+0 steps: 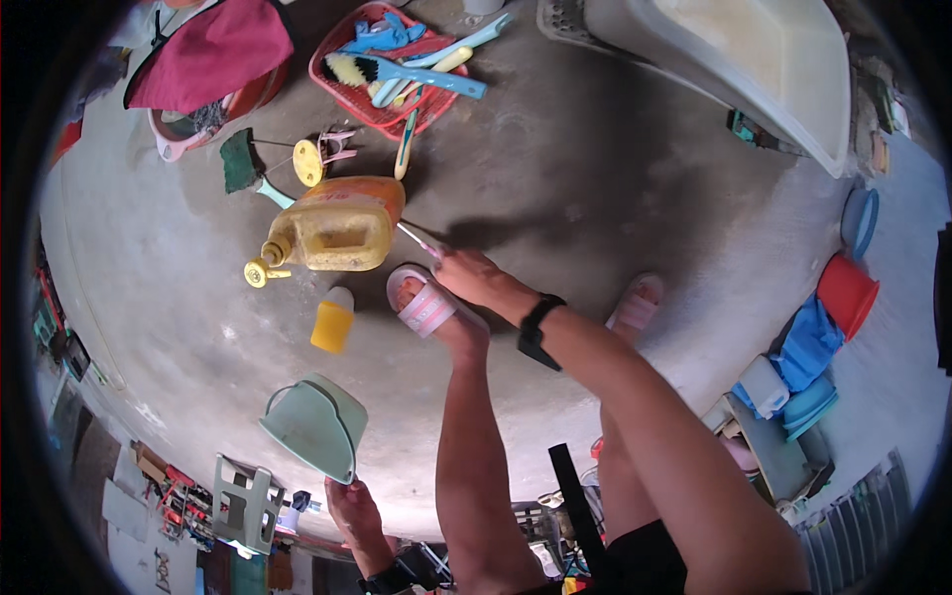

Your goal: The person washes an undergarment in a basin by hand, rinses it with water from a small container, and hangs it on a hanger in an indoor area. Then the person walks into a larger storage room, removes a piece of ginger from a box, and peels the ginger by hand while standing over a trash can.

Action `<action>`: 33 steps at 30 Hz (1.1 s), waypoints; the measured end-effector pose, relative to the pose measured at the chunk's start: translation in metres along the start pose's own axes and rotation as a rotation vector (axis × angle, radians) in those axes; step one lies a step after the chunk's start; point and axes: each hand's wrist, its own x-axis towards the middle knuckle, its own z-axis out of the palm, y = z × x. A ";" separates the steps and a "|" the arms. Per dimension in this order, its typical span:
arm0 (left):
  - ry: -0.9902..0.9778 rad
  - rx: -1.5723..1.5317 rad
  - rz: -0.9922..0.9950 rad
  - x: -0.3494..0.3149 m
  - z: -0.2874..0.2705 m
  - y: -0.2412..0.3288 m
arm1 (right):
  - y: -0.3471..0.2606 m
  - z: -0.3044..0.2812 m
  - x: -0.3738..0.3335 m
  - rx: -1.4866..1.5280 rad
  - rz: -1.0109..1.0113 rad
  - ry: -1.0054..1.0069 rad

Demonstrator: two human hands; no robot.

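Note:
My right hand [474, 276], a black band on its wrist, is closed around a thin pale stick [417, 237] with a pinkish grip. The stick's far end goes out of sight at a yellow plastic jug [342, 226] whose capped neck points left. Lower down, my left hand [355, 511] grips the edge of a pale green bucket [315, 426], held tilted. Between jug and bucket is a small yellow-and-white container [333, 320]. Beyond the jug lie a dark green pad [238, 162] and a yellow disc-shaped piece [307, 163].
Brushes and a blue cloth fill a red basket [327, 84] at the top. A dark red cloth [213, 55] covers a tub at upper left. The large pale tub [823, 119] stands upper right. A red bucket [846, 296] is at right; a grey stool [246, 501] stands lower left.

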 end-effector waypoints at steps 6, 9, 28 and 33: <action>-0.073 0.092 0.050 -0.012 0.015 0.001 | 0.037 -0.058 -0.100 0.349 0.120 0.280; -0.021 -0.040 -0.019 -0.025 0.029 0.009 | 0.038 -0.109 -0.110 0.467 0.098 0.539; -0.247 0.381 0.419 -0.233 0.260 0.064 | 0.113 -0.094 -0.489 0.793 0.576 0.752; -0.539 0.724 0.603 -0.354 0.388 0.036 | 0.102 -0.100 -0.622 1.583 0.792 0.950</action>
